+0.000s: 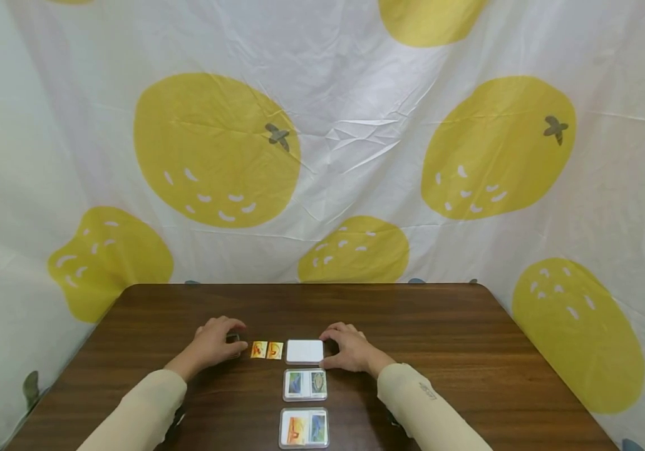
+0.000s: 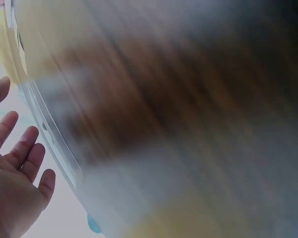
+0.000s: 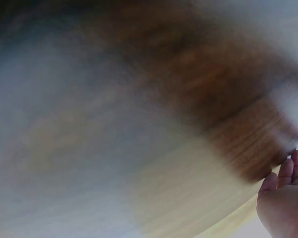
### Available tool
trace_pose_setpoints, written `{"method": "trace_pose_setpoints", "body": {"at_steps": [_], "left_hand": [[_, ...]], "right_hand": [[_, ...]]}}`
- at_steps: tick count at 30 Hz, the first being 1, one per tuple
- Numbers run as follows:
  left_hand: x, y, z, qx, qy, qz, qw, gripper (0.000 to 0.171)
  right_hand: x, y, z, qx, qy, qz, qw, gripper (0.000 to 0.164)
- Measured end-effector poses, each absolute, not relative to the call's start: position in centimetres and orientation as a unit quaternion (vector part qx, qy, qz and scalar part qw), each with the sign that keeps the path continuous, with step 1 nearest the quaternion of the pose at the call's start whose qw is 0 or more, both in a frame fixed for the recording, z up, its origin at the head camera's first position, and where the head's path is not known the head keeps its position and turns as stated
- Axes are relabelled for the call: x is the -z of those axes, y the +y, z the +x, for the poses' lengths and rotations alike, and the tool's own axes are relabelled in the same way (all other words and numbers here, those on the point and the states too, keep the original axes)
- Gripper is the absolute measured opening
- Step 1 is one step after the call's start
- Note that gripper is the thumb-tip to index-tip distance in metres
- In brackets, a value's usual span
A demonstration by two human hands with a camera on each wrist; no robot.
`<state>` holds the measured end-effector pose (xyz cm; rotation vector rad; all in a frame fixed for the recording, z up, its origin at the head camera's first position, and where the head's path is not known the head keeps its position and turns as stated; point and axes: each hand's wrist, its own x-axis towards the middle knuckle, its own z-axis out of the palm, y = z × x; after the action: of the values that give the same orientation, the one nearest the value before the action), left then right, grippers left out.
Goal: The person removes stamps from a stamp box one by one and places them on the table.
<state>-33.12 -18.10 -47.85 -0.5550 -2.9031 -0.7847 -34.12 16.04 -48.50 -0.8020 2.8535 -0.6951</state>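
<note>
Head view: the right hand (image 1: 352, 351) appears to grip the white case (image 1: 304, 351) by its right end, fingertips at the far corner, thumb at the near one. Risk, in my judgement: with only that end secured, a sideways push could swing the case or slide it into the orange cards (image 1: 259, 349). The left hand (image 1: 216, 344) curves about a clear-edged item (image 1: 233, 339), mostly hidden; whether it is gripped cannot be told. The cards lie just right of the left fingertips, flat on the table (image 1: 412, 326); a brush of the thumb could shift or crease them. Pose: the hands face each other, fingers bent, forearms angled inward from either side. Further out, toward the body from the right thumb, lie the middle case (image 1: 307, 384) and the near case (image 1: 283, 431). Both wrist views are largely blurred and settle nothing about contact.
</note>
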Motion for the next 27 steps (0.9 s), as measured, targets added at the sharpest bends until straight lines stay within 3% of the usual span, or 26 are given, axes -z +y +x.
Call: {"method": "trace_pose_setpoints", "body": {"at_steps": [12,27], "left_hand": [[48.2,-22.1,-32.3,0.271,-0.947,-0.17,0.039,0.067],[48.6,-24.2,-31.8,0.248,-0.954,-0.169,0.025,0.073]], "right_hand": [[48.4,16.1,-34.1,0.226,0.938,-0.258,0.051,0.05],[48.5,16.2,-34.1,0.227,0.937,-0.261,0.052,0.051]]}}
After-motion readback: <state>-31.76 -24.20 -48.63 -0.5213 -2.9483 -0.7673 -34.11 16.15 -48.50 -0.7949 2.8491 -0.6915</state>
